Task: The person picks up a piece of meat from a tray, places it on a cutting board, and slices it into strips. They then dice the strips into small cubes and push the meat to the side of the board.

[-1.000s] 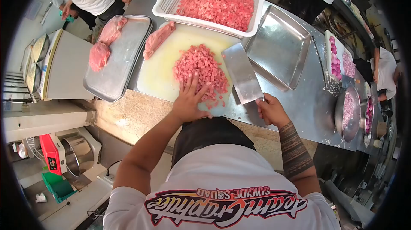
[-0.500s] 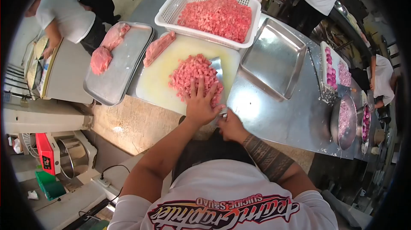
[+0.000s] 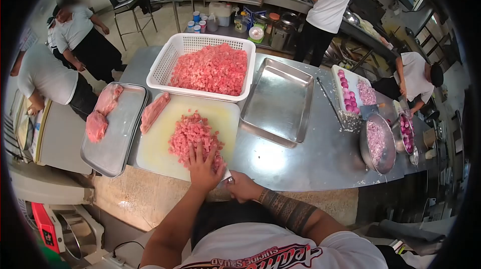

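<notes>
A pile of diced raw meat [image 3: 193, 136] lies on the pale cutting board [image 3: 153, 156]. My left hand [image 3: 204, 173] rests on the near right part of the pile, its fingers spread. Just right of it, my right hand [image 3: 243, 187] is closed round the handle of a knife [image 3: 227, 174]. Only a short part of the blade shows by my left hand; the meat and that hand hide the rest. On the board's far left corner lies a long uncut strip of meat [image 3: 155, 112].
Behind the board stands a white perforated basket [image 3: 159, 71] of diced meat. A metal tray [image 3: 117, 156] with meat pieces is left, a deep steel pan [image 3: 278, 101] right. Farther right are a board with onions [image 3: 344, 93] and bowls [image 3: 383, 161]. Several co-workers stand around.
The view has tilted up and swung right, so the table sits lower and farther left. Less of the knife blade shows beside the pile. My left hand stays on the meat.
</notes>
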Demonstrator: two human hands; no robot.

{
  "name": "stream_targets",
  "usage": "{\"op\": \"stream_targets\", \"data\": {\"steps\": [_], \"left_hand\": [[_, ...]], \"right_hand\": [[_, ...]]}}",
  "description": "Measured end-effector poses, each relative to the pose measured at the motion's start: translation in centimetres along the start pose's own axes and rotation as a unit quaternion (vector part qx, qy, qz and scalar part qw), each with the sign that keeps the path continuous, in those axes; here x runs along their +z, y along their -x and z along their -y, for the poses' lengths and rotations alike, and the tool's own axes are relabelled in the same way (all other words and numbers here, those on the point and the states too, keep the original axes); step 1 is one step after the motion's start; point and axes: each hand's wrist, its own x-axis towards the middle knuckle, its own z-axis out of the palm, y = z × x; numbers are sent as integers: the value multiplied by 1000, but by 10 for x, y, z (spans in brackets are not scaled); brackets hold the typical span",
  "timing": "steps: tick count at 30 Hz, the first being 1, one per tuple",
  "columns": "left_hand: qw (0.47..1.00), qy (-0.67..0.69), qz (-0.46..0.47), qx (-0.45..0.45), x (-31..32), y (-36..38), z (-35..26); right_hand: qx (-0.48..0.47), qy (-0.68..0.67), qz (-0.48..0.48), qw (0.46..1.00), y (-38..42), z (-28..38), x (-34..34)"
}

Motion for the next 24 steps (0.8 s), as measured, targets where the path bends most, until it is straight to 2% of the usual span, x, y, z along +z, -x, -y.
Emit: {"op": "stream_targets", "data": {"steps": [1,5,7,8,12,15,16,17,19,22,24], "left_hand": [[1000,4,-2,9,-5,0,-3],[1000,-11,4,26,-27,-2,-15],[999,-21,13,35,-36,-8,-18],[999,-21,18,42,-40,-13,-20],[996,-26,12,80,-54,-52,-21],[993,-20,-6,120,-57,-101,-11],[991,-21,-9,129,-63,-124,-14],[989,-11,-23,148,-57,-148,-8],[982,9,-51,181,-41,-197,6],[980,11,-54,194,-25,-268,13],[977,16,-43,208,-12,-304,21]], "right_hand": [[23,-18,10,1000,8,2,4],[-50,3,-7,999,3,-20,6],[-70,19,-41,997,11,-5,10],[-44,8,-37,998,19,11,10],[-74,-65,-29,995,6,18,2],[-33,-40,-36,998,12,90,-16],[-151,-39,-68,986,-14,89,-18],[-138,-40,-86,986,-26,88,-29],[-109,-41,-118,986,-27,146,-46],[-147,-98,-111,978,-74,132,-81],[-100,-70,-115,986,-43,137,-77]]}}
